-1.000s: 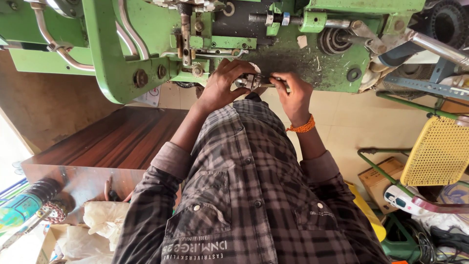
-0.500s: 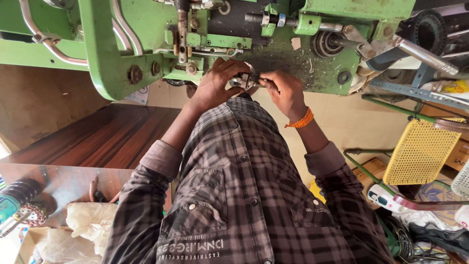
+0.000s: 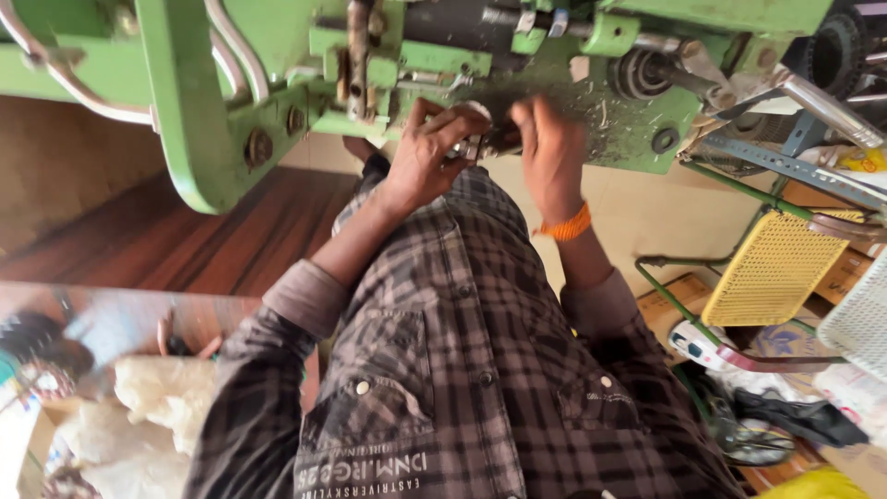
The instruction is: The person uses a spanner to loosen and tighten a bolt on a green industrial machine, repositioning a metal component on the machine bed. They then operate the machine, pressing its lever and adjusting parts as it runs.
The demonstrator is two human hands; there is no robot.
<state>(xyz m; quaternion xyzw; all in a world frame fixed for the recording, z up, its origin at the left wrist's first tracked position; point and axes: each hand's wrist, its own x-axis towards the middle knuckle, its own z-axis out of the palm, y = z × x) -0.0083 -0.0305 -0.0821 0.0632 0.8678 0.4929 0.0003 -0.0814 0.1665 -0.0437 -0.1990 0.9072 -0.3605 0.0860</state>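
While view sits closer than before, both hands stay at green machine point(image 3: 212, 139) underside. Left hand point(image 3: 427, 152) fingers curl round small metal part point(image 3: 473, 146), shiny, cylindrical, half hidden. Right hand point(image 3: 552, 148), orange wristband point(image 3: 566, 227), blurred; fingers bent beside part, grip cannot tell. Machine: painted cast metal, bolts, grimy near hands, top cut off. Yellow mesh panel point(image 3: 771, 270) at right.

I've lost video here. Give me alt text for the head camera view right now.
Both hands meet on a small metal part on the underside of a green machine: the left hand grips it, the right hand, wearing an orange wristband, touches it beside. A plaid shirt fills the foreground; a yellow mesh panel sits right.
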